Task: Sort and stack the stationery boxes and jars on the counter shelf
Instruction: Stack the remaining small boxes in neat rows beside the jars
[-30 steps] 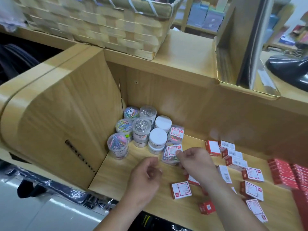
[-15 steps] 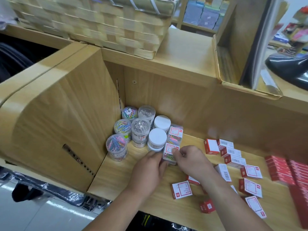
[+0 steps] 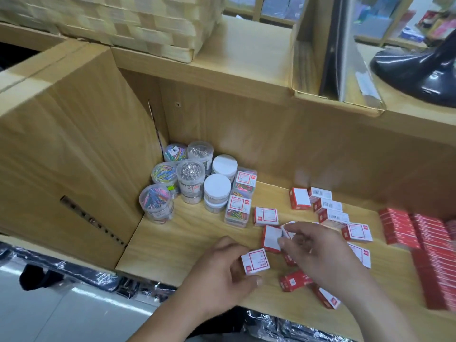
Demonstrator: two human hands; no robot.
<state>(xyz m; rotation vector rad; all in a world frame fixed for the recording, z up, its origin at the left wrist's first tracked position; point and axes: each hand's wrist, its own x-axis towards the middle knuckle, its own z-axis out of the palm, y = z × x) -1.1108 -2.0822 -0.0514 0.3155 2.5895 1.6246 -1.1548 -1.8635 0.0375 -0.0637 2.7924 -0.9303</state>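
Head view, looking down: your wooden counter shelf (image 3: 187,245) fills the middle, walled on the left by a tall wooden side panel (image 3: 74,164). On the ledge above rests a woven basket (image 3: 138,23). At the far right of the shelf, rows of red boxes (image 3: 424,245) lie packed side by side.

In the back left corner stands a tight cluster of jars (image 3: 187,178): clear ones holding coloured or silver clips, and two with white lids (image 3: 217,186). Just beside them on the right, two clear boxes of coloured clips (image 3: 240,203) sit one behind the other, red-bordered labels up.

Small red-and-white boxes (image 3: 330,211) are scattered over the middle of the shelf, some flat, some on edge (no order to them).

Your left hand (image 3: 222,272) is near the front edge, its fingers (image 3: 256,281) closed around one small white-labelled box (image 3: 255,261), thumb below and the others behind. Your right hand (image 3: 320,253) hovers just to its right, over several of the loose boxes. Its fingers are curled and pinching another small box (image 3: 271,238), which stands on edge; a second box (image 3: 287,229) touches the fingertips, though I cannot tell whether it is gripped too.
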